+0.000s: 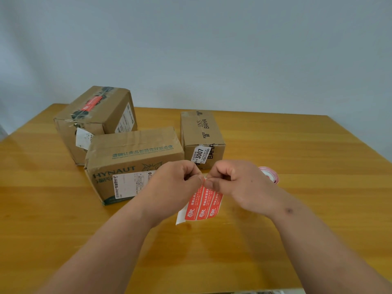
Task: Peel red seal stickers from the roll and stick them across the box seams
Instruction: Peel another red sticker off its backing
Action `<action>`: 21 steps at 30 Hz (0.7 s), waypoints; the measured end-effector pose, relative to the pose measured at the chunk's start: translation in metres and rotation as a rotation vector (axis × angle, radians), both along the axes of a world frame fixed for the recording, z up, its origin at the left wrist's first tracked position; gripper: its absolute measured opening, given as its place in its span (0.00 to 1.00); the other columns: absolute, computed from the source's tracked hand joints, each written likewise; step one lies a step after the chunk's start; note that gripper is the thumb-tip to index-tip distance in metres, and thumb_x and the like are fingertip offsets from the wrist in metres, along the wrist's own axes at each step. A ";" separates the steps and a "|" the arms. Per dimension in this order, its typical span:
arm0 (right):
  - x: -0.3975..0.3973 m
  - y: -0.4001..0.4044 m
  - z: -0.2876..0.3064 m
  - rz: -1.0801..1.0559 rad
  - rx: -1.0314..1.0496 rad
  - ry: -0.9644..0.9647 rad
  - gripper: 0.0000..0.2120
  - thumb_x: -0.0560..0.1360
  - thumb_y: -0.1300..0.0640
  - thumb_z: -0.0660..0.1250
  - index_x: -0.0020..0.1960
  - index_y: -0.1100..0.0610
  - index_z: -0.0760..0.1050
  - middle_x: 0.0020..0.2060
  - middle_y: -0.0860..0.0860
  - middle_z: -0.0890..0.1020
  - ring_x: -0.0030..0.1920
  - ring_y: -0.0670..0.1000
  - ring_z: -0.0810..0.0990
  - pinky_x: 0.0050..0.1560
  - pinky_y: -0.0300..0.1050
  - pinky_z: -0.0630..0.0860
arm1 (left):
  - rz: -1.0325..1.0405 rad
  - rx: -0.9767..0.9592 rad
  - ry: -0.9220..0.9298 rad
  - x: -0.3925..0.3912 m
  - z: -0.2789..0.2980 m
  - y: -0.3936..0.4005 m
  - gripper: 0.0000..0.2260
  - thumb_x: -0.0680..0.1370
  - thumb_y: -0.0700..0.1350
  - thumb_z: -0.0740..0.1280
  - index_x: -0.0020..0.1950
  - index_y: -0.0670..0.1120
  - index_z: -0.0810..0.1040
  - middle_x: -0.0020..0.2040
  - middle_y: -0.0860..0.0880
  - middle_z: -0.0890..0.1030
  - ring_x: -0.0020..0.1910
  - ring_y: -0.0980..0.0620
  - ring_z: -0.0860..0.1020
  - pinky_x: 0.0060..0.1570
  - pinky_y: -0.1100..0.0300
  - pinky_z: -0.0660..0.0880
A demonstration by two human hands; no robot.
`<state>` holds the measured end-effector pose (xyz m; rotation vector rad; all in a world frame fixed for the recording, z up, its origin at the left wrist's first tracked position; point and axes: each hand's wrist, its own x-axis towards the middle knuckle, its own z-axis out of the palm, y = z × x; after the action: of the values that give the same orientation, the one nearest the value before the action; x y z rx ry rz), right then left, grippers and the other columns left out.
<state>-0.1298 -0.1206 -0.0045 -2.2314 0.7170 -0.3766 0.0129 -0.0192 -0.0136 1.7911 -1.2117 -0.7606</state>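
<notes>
A strip of red seal stickers (pixel 202 205) on white backing hangs between my hands above the table. My left hand (pixel 176 185) and my right hand (pixel 231 181) both pinch its top edge, fingers curled. The sticker roll (pixel 270 174) lies on the table just behind my right hand, partly hidden. Three cardboard boxes stand beyond: the HYNAUT box (pixel 131 158) nearest, a small BAHA box (pixel 201 132) to its right, and a far-left box (pixel 95 117) with a red sticker (pixel 91 104) across its taped top seam.
The wooden table (pixel 297 158) stretches wide to the right and in front of me, its near edge at the bottom of the view. A plain grey wall rises behind the table.
</notes>
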 end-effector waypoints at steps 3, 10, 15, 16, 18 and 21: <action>0.000 -0.001 -0.001 -0.005 0.044 -0.022 0.10 0.74 0.52 0.70 0.38 0.57 0.76 0.31 0.45 0.77 0.32 0.42 0.73 0.35 0.42 0.69 | 0.005 -0.016 -0.009 -0.002 0.002 -0.001 0.12 0.79 0.50 0.65 0.38 0.46 0.76 0.32 0.51 0.79 0.31 0.59 0.75 0.32 0.65 0.72; -0.002 -0.001 -0.004 -0.030 0.078 -0.051 0.09 0.74 0.53 0.70 0.38 0.56 0.77 0.31 0.45 0.78 0.31 0.41 0.73 0.33 0.38 0.69 | -0.013 0.017 0.137 -0.002 0.000 -0.003 0.11 0.79 0.48 0.65 0.38 0.46 0.75 0.32 0.51 0.79 0.34 0.54 0.77 0.40 0.57 0.74; -0.001 0.000 -0.006 -0.037 0.059 -0.070 0.08 0.73 0.53 0.71 0.37 0.54 0.78 0.31 0.46 0.79 0.30 0.41 0.72 0.33 0.37 0.68 | -0.014 0.047 0.212 -0.003 0.001 -0.004 0.10 0.80 0.48 0.65 0.40 0.45 0.76 0.35 0.48 0.79 0.36 0.53 0.78 0.43 0.56 0.76; -0.001 0.000 -0.006 -0.038 0.056 -0.066 0.08 0.73 0.53 0.71 0.38 0.55 0.78 0.31 0.46 0.79 0.30 0.40 0.72 0.32 0.36 0.68 | -0.015 0.049 0.212 -0.003 0.001 -0.004 0.10 0.79 0.48 0.65 0.40 0.44 0.76 0.35 0.49 0.79 0.35 0.53 0.78 0.43 0.57 0.76; -0.001 -0.001 -0.005 -0.038 0.052 -0.045 0.09 0.74 0.53 0.71 0.37 0.55 0.77 0.30 0.45 0.78 0.29 0.39 0.71 0.31 0.35 0.67 | -0.012 0.046 0.172 -0.002 0.000 -0.004 0.11 0.79 0.48 0.65 0.40 0.45 0.76 0.34 0.49 0.80 0.35 0.55 0.78 0.41 0.58 0.76; -0.001 -0.002 -0.002 -0.036 0.064 -0.012 0.10 0.73 0.52 0.71 0.38 0.57 0.76 0.28 0.42 0.77 0.27 0.38 0.72 0.29 0.32 0.66 | -0.005 0.017 -0.005 -0.003 0.002 -0.004 0.11 0.79 0.49 0.65 0.39 0.45 0.76 0.32 0.52 0.78 0.28 0.62 0.75 0.29 0.69 0.71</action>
<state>-0.1311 -0.1229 -0.0061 -2.1572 0.7538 -0.3795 0.0099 -0.0236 -0.0119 1.8056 -1.2163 -0.7722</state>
